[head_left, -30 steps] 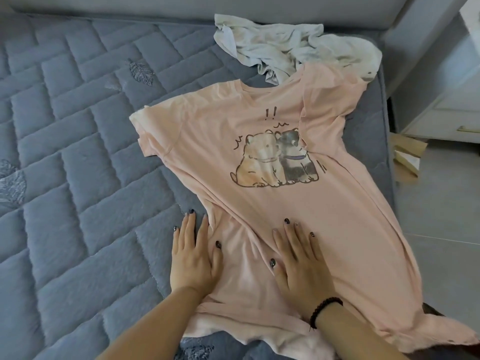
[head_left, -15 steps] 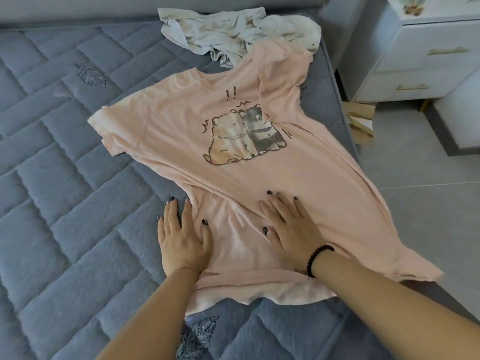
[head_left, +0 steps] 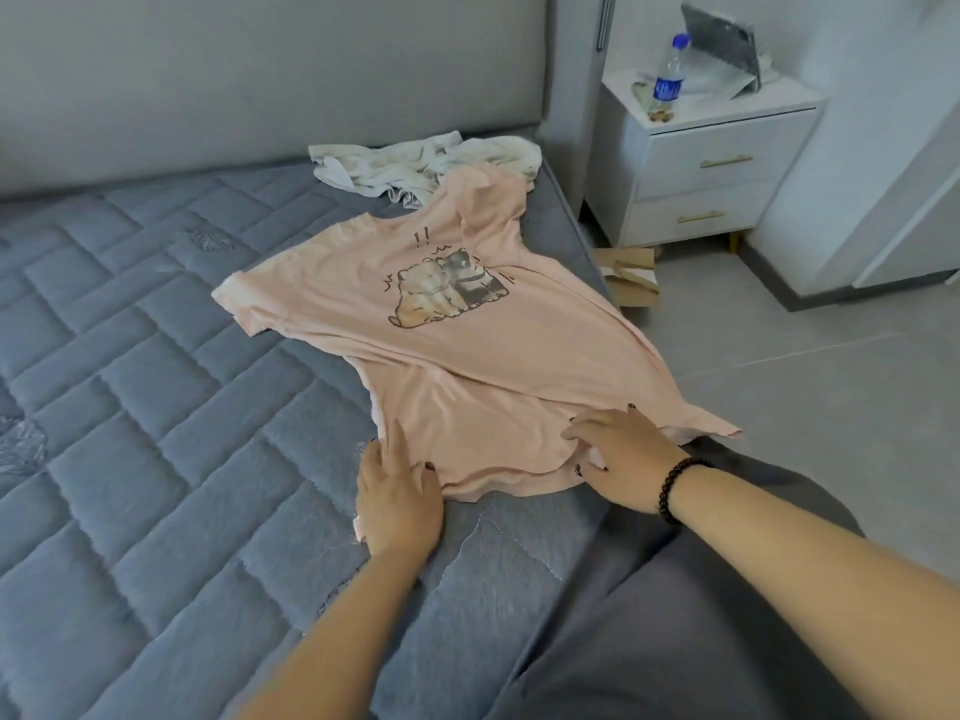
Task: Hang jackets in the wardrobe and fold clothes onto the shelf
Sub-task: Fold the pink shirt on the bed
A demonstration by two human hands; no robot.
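Pink t-shirt (head_left: 498, 324) lies on the bed (head_left: 156, 407); left hand (head_left: 397, 498) and right hand (head_left: 623, 454) press its hem, fingers flat.

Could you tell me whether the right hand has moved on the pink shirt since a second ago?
Yes. The right hand has slid back from the shirt's middle, below the bear print, toward the hem of the pink shirt.

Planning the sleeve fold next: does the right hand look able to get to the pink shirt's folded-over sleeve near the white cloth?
Probably yes: the right hand has bare pink shirt ahead, nothing blocking the folded-over sleeve.
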